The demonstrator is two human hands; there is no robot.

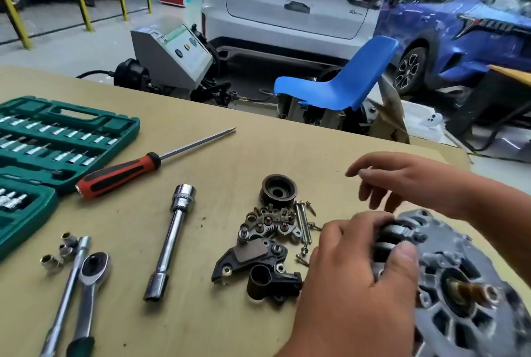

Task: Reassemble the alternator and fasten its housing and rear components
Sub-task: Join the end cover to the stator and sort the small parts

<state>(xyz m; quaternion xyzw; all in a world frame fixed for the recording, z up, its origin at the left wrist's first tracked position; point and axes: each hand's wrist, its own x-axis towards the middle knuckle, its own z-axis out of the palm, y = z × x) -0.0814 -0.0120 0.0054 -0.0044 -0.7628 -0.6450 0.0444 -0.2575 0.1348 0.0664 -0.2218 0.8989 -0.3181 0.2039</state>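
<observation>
Head view: left hand (355, 267) grips alternator (465, 308), right hand (402, 181) hovers above.

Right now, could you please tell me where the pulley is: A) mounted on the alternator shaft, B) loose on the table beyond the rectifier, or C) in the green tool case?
B: the pulley sits loose on the table just beyond the rectifier, apart from the alternator that the left hand grips.
</observation>
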